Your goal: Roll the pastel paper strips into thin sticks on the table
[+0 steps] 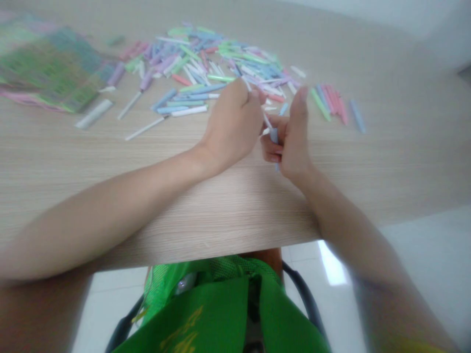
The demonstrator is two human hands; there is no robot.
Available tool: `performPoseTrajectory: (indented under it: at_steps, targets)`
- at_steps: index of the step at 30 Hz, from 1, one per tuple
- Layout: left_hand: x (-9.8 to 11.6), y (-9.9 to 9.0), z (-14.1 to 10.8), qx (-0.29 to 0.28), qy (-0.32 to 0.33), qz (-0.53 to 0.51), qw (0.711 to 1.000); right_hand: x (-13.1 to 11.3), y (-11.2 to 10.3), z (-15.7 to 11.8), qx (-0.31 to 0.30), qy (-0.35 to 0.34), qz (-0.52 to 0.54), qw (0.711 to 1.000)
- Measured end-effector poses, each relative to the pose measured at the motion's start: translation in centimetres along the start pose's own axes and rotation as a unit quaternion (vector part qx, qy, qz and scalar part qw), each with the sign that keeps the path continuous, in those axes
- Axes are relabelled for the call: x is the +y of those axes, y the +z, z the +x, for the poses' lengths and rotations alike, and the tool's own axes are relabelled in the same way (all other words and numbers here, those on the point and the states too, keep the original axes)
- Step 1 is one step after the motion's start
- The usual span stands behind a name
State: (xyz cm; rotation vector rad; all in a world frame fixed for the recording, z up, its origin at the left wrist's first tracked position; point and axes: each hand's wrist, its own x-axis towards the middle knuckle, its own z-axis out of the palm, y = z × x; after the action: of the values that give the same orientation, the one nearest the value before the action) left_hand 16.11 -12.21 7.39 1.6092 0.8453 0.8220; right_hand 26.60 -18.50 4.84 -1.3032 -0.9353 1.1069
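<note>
My left hand is closed, its fingers pinching a thin white pen refill that slants down to the right. My right hand curls its fingers around a light blue pen barrel, thumb raised. The refill's lower end meets the top of this barrel; whether it is inside, I cannot tell. Just beyond both hands spreads a heap of pastel pen parts in purple, green, blue, pink and white. Left of my left hand, a white stick with a dark tip lies on the table.
Blurred packets in green, teal and pink lie at the far left of the wooden table. Right of the heap, several pink pieces lie beside a green one, with a separate blue piece. A green bag is below the table edge.
</note>
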Motion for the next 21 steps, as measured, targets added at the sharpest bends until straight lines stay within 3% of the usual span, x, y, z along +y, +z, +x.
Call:
performPoseTrajectory:
  at_steps: [3, 5, 8, 11, 13, 16, 21]
  targets:
    - [0.3, -0.7, 1.2, 0.093, -0.003, -0.143, 0.985, -0.4, -0.4, -0.6, 0.045, -0.094, 0.012, 0.994]
    - [0.3, -1.2, 1.7, 0.149, -0.025, -0.226, 0.962, -1.3, -0.7, -1.9, 0.115, -0.177, -0.014, 0.977]
    - [-0.9, -1.4, 1.6, 0.176, -0.004, -0.273, 0.946, -2.4, -1.0, -3.9, 0.217, -0.302, -0.026, 0.928]
    - [-3.1, -0.5, 0.7, 0.187, 0.069, -0.27, 0.942, -2.8, -1.3, -4.9, 0.245, -0.407, -0.003, 0.88]
    - [-4.4, 0.4, -0.2, 0.131, 0.062, -0.254, 0.956, -2.6, -1.3, -4.9, 0.224, -0.451, 0.017, 0.864]
    - [-5.6, 1.6, -1.2, 0.018, 0.031, -0.241, 0.97, -1.8, -1.1, -4.4, 0.172, -0.435, 0.027, 0.884]
    - [-6.2, 2.4, -1.8, -0.136, -0.027, -0.297, 0.945, -0.3, 0.3, -4.3, 0.095, -0.4, 0.066, 0.909]
